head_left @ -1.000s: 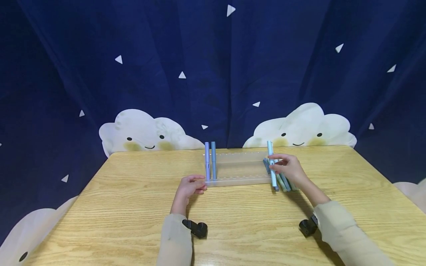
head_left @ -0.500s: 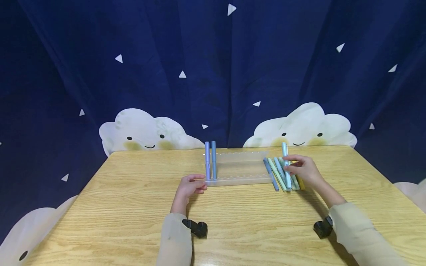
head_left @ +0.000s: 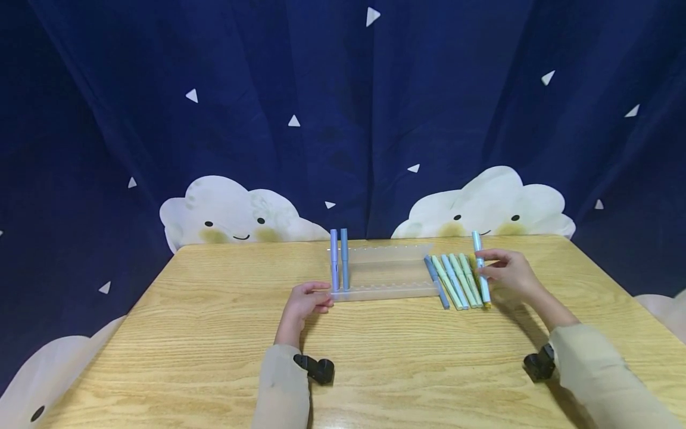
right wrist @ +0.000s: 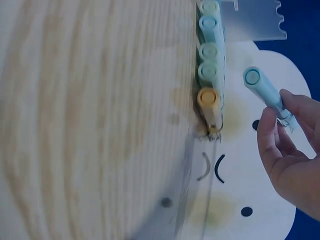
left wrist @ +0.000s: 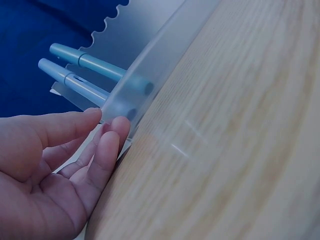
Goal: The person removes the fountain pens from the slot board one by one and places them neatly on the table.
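My left hand (head_left: 304, 307) holds the left front corner of a clear plastic marker rack (head_left: 388, 292), pinched between thumb and fingers. At that end of the rack stand a lavender marker (head_left: 334, 256) and a blue marker (head_left: 345, 256) side by side. Between thumb and fingertips, my right hand (head_left: 511, 274) pinches a light blue marker (right wrist: 262, 87), raised over the right end of a row of lying markers. The row holds a dark blue marker (head_left: 436, 283), several green and blue ones (head_left: 461, 280), and a yellow marker (right wrist: 208, 100) at its right end.
All of this rests on a wooden table (head_left: 391, 357). The marker row lies against the rack's right end. A dark blue curtain (head_left: 343, 119) with white clouds hangs behind the table's far edge. Black cameras (head_left: 321, 370) sit on both wrists.
My right hand has carried the light blue marker rightward, from the rack's right end across the lying markers, uncovering them. The left hand and the rack have stayed put.
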Motion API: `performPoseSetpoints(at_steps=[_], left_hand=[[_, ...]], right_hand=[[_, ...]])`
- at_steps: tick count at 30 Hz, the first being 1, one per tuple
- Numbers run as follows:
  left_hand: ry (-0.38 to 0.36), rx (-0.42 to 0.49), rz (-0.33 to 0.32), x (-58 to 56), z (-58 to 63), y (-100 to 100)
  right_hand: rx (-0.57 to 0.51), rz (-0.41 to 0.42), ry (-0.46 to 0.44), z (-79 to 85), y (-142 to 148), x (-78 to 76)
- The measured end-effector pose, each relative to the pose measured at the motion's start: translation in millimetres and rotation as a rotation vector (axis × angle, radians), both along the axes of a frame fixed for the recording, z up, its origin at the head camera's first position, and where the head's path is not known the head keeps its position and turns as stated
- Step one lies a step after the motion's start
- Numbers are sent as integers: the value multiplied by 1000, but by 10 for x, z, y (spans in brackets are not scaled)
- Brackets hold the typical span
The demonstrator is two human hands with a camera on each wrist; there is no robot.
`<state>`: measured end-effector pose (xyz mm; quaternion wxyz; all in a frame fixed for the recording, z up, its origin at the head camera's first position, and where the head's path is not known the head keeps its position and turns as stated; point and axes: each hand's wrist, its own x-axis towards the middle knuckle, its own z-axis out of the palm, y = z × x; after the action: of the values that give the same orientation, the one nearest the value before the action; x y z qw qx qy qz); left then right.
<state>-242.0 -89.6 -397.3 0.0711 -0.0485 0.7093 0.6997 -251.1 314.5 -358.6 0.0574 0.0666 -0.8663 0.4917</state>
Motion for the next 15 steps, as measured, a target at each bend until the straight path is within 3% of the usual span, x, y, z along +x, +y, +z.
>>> performPoseSetpoints(at_steps=[4,12,15], left_hand=[[-5,0,3,-5,-2,0],[-1,4,3,-5,-13,2],[6,4,4,-1,-18,5]], right_hand=[[7,-8,-16,-26,94,-31],[-82,-20,-83,-166,301,-147],[-60,-32,-101,-233,361,-201]])
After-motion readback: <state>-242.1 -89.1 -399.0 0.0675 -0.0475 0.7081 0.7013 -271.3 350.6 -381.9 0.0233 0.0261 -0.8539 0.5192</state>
